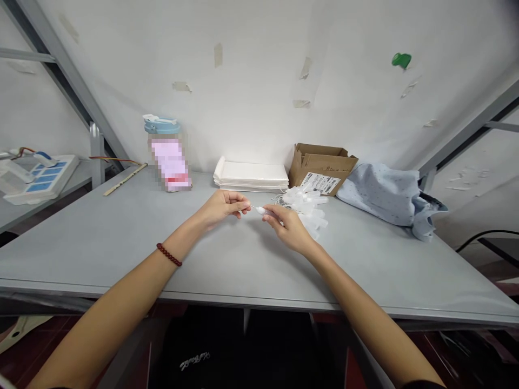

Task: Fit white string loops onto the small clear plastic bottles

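My left hand (224, 208) is closed in a pinch on the end of a thin cord, over the middle of the grey table (227, 259). That cord runs to a small white piece with a rounded tip (260, 210), which the fingers of my right hand (288, 226) grip. Its exact kind cannot be made out, and most of its body is hidden by those fingers. Just behind and beside my right hand lies a pile of translucent white pieces with thin cords (310, 202).
At the back stand a stack of white sheets or envelopes (253, 175) and an open cardboard box (320, 165). Light blue cloth (381, 194) lies to the right. A phone-like pink screen (168, 162), partly blurred, leans against a blue-lidded container (162, 125) at left, near a thin strip (125, 180).
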Available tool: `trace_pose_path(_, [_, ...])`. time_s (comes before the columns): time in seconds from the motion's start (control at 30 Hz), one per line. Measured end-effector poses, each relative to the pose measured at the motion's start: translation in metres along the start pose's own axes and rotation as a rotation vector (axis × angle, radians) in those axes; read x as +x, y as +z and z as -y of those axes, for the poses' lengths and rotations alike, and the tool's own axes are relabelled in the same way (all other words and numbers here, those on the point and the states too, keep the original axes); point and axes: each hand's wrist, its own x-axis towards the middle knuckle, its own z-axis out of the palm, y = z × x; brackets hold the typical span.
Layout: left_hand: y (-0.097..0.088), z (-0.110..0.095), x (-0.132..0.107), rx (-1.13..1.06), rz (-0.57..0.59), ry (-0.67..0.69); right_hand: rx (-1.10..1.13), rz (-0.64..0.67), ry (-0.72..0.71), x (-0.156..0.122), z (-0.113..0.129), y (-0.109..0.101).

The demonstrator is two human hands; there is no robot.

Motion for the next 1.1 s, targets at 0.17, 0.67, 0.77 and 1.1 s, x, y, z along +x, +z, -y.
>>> trace_pose_path(0.17, [0.002, -0.001, 0.0, 0.041, -0.011, -0.002, -0.03, -0.002, -0.017, 0.0, 0.0, 0.0])
trace_pose_path(0.67, [0.009, 0.003, -0.001, 0.21, -0.04, 0.008, -0.142, 0.007, -0.028, 0.0, -0.005, 0.007])
trace_pose_path(0.77, [0.011, -0.001, -0.001, 0.231, -0.043, 0.0, -0.128, 0.01, -0.015, 0.001, -0.005, 0.006])
trace_pose_path(1.1, [-0.003, -0.01, -0.004, 0.295, -0.036, 0.063, -0.017, -0.021, 0.01, 0.002, 0.0, 0.003])
